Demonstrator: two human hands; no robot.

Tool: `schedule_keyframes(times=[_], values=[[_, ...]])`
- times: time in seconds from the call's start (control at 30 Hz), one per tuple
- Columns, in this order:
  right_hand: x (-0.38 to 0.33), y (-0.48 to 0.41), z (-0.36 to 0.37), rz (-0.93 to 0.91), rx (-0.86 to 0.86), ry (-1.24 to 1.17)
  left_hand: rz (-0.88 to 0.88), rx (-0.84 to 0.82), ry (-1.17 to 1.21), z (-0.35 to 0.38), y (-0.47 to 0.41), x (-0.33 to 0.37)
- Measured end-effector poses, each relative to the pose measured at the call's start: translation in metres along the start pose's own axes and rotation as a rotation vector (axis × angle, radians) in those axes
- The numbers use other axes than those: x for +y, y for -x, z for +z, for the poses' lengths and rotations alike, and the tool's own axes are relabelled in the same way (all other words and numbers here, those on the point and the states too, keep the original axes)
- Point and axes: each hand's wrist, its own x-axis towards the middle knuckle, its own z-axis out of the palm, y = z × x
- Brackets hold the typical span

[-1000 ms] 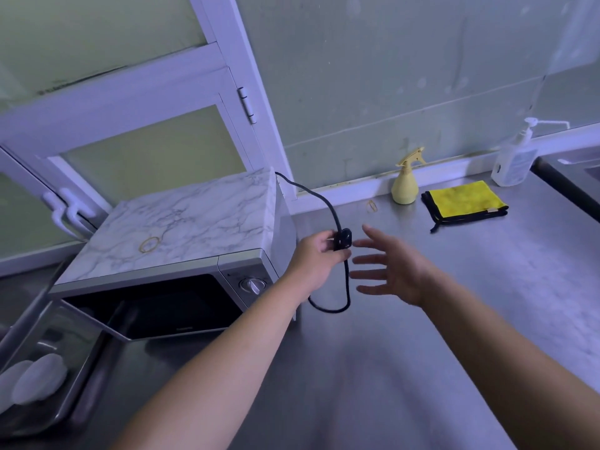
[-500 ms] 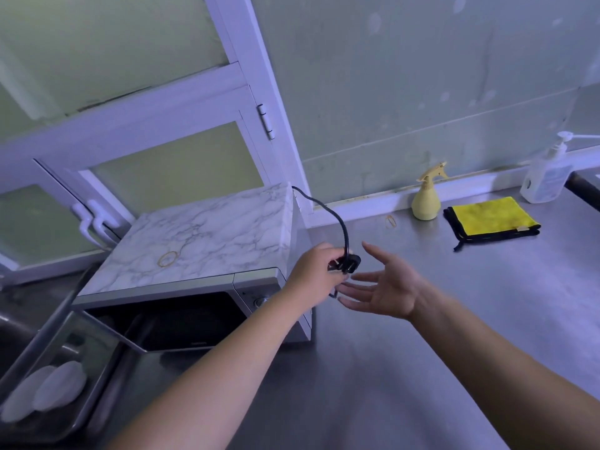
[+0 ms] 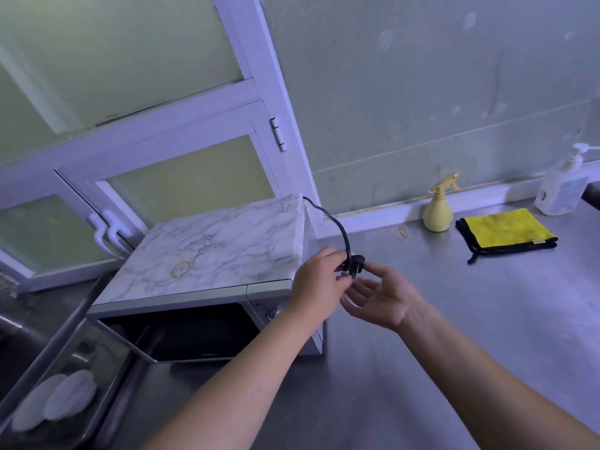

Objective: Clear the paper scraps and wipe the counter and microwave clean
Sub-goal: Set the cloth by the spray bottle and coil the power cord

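A microwave [image 3: 214,254] with a marble-patterned top stands on the steel counter [image 3: 454,319], its dark door facing me. Its black power cord [image 3: 337,227] curves from the back corner to a black plug [image 3: 356,270]. My left hand [image 3: 316,284] is shut on the cord just behind the plug, beside the microwave's right side. Palm up and fingers spread, my right hand [image 3: 381,298] is right under the plug, with fingertips touching it. A folded yellow cloth with black edging [image 3: 506,232] lies on the counter at the back right.
A yellow spray bottle [image 3: 438,209] and a clear pump bottle [image 3: 561,190] stand against the wall. One rubber band [image 3: 181,268] lies on the microwave top, another [image 3: 402,231] on the counter. A steel tray with white pieces [image 3: 55,404] sits at the lower left. Window frames rise behind.
My left hand has lifted the plug off the counter and brought it nearer. My right hand turned palm up and closed in under the plug. The view has tilted upward.
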Motion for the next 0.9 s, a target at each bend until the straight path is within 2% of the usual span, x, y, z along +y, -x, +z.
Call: schedule_keyframes(times=[0.1,0.17,0.27,0.33,0.4,0.5,0.63,0.77,0.9], values=[[-0.013,-0.001,0.005,-0.093,0.022,0.036,-0.012,-0.099,0.056,-0.002,-0.001,0.0],[-0.021,-0.001,0.009,-0.124,0.021,0.078,-0.131,-0.18,0.187,-0.005,0.003,0.001],[-0.021,-0.004,0.016,-0.212,0.005,0.252,-0.417,-0.124,0.591,-0.01,0.004,-0.001],[-0.017,-0.007,0.023,-0.297,0.028,0.399,-0.527,-0.05,0.702,-0.011,0.004,-0.006],[-0.013,-0.007,0.032,-0.369,0.102,0.54,-0.545,0.01,0.621,-0.012,0.006,-0.008],[-0.013,-0.006,0.046,-0.408,0.171,0.674,-0.479,0.053,0.548,-0.015,0.005,-0.011],[-0.012,-0.009,0.068,-0.434,0.226,0.768,-0.389,-0.021,0.41,-0.023,-0.001,-0.01],[-0.003,-0.019,0.091,-0.486,0.302,0.848,-0.457,-0.081,0.429,-0.03,-0.001,-0.013],[0.01,-0.033,0.109,-0.444,0.437,0.876,-0.432,-0.13,0.274,-0.037,0.0,-0.022]])
